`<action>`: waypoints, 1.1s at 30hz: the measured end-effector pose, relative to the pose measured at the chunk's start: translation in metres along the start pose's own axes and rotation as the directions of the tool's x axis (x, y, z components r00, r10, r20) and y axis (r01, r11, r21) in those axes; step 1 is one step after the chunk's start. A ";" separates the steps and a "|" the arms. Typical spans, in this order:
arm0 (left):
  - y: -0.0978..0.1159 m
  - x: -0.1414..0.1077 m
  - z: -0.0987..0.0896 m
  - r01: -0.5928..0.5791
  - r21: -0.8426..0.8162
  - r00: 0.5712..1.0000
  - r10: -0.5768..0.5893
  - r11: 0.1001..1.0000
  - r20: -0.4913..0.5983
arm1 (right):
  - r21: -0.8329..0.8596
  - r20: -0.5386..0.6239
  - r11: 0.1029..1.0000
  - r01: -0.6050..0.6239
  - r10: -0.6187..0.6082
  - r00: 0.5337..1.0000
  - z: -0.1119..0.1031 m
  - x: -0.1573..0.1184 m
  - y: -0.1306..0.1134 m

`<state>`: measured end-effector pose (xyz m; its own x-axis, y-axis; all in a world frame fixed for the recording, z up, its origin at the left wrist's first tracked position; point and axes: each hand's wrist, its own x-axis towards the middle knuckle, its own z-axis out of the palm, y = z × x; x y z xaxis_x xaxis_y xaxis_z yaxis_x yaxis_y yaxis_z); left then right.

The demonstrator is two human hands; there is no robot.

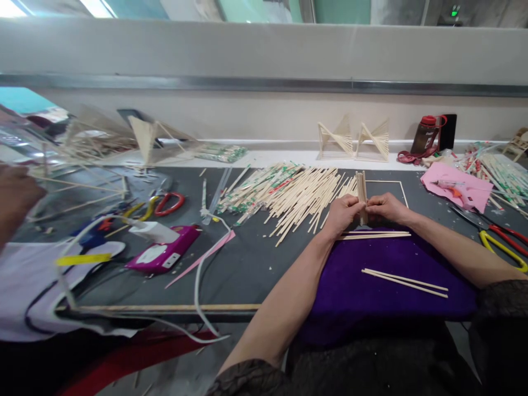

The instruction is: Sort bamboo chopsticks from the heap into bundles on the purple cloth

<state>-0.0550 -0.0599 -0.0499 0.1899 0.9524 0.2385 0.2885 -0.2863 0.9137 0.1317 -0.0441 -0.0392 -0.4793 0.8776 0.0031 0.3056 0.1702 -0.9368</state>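
Note:
Between them, my left hand (343, 213) and my right hand (386, 209) hold a small upright bundle of wooden sticks (362, 190), fingers closed around its lower part. Just below my hands, several loose sticks (375, 235) lie across the edge of a purple cloth (350, 280). More sticks (406, 282) rest further down on that cloth. Left of my left hand spreads a large pile of bare sticks (305, 198), beside sticks in green-printed wrappers (256, 187). Behind my right hand a thin square stick frame (403, 193) lies on the dark tabletop.
Two twisted stick models (336, 140) stand at the back near a red-capped bottle (427, 135). On the right are a glue gun (454, 187) on pink paper and pliers (503, 242). A magenta power strip (165, 250) with cables lies left; another person's hand (18, 192) is beyond.

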 end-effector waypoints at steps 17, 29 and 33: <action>0.004 -0.001 0.001 0.048 0.009 0.998 -0.048 0.999 -0.038 | -0.081 -0.009 0.996 0.048 -0.049 0.999 0.002 -0.002 -0.006; 0.022 -0.005 0.005 0.166 -0.358 0.982 -0.187 0.919 -0.024 | -0.136 -0.022 0.985 0.109 -0.113 0.993 -0.001 -0.009 -0.024; 0.024 -0.005 0.004 0.190 -0.399 0.978 -0.206 0.897 0.003 | -0.094 -0.035 0.990 0.107 -0.111 0.993 0.002 -0.008 -0.022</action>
<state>-0.0449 -0.0718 -0.0306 0.1288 0.9907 0.0438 -0.0796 -0.0337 0.9963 0.1268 -0.0558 -0.0189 -0.4811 0.8685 0.1195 0.3286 0.3051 -0.8939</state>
